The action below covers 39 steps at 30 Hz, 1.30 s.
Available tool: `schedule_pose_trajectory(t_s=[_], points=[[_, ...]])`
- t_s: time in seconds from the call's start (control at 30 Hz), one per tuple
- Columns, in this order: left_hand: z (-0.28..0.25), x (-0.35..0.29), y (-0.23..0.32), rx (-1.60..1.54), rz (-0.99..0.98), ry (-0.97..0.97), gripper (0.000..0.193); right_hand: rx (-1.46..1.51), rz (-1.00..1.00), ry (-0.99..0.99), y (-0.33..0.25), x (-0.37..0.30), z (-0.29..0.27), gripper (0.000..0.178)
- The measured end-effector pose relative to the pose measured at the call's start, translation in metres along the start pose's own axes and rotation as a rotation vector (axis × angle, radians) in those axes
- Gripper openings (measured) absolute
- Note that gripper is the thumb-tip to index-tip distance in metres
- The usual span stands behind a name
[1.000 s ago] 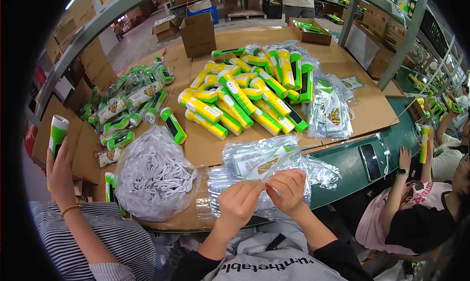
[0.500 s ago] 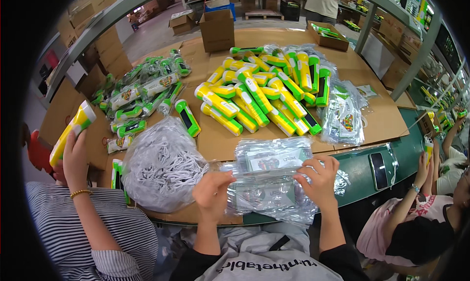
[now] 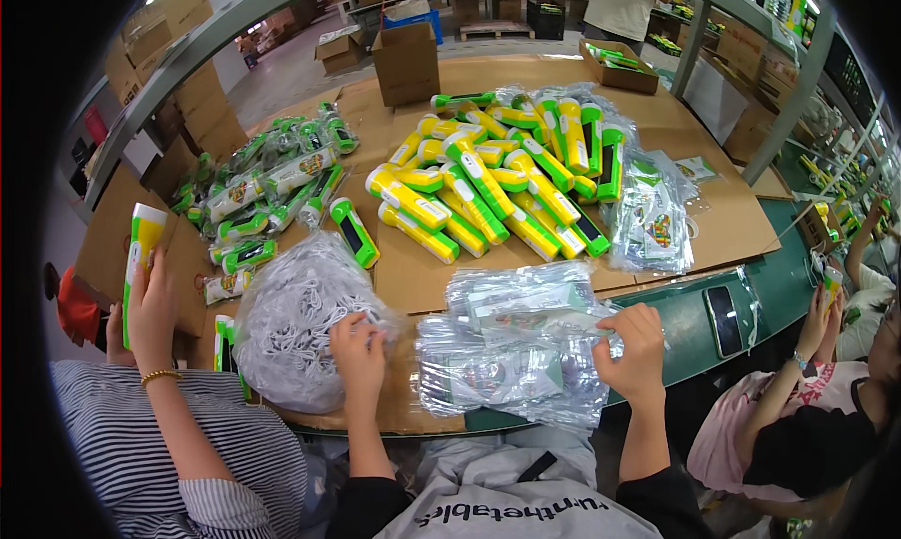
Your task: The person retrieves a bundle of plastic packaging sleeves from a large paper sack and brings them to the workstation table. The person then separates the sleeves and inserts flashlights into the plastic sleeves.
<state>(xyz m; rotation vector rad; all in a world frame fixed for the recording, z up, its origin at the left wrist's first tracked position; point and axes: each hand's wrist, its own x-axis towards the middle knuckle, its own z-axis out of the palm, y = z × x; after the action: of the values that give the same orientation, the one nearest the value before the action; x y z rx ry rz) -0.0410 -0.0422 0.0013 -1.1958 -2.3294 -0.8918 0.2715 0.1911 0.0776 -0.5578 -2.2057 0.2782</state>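
Note:
My left hand (image 3: 358,356) is at the right side of a big clear bag of white cords (image 3: 300,318), fingers curled and drawn together over the cords. Whatever the fingertips pinch is too small to make out. My right hand (image 3: 634,351) pinches the right end of a clear plastic bag (image 3: 549,318) with a printed card inside. That bag lies across a stack of similar clear bags (image 3: 497,375) at the front edge of the table. Beyond both hands lies a heap of yellow and green flashlights (image 3: 479,168).
Bagged flashlights (image 3: 272,173) are piled at the left. More flat bags (image 3: 652,229) lie right of the heap, and a phone (image 3: 723,320) rests on the green tabletop. Cardboard boxes (image 3: 405,65) stand behind. At left, a person in striped clothing holds a flashlight (image 3: 143,258); another person works at right.
My left hand has left the plastic bag and moved left to the white cords. My right hand has shifted slightly right and down, still pinching the bag. The co-worker's flashlight has turned more upright.

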Motion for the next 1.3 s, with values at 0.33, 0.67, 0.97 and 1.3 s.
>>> schedule_pose_trajectory(t_s=[0.33, 0.67, 0.97, 1.3], points=[[-0.020, 0.022, 0.016, -0.189, -0.161, -0.251, 0.014, -0.021, -0.070, -0.056, -0.015, 0.005, 0.003, 0.019], [-0.092, 0.007, 0.014, 0.234, -0.141, -0.458, 0.044, -0.043, -0.072, -0.069, -0.011, 0.004, -0.003, 0.019], [-0.056, 0.026, 0.145, -0.327, 0.472, -0.240, 0.042, 0.026, -0.124, -0.140, -0.033, 0.006, 0.004, 0.026], [-0.008, 0.059, 0.180, -0.551, 0.603, -0.519, 0.024, 0.058, 0.024, -0.108, 0.002, -0.020, -0.023, 0.024]])
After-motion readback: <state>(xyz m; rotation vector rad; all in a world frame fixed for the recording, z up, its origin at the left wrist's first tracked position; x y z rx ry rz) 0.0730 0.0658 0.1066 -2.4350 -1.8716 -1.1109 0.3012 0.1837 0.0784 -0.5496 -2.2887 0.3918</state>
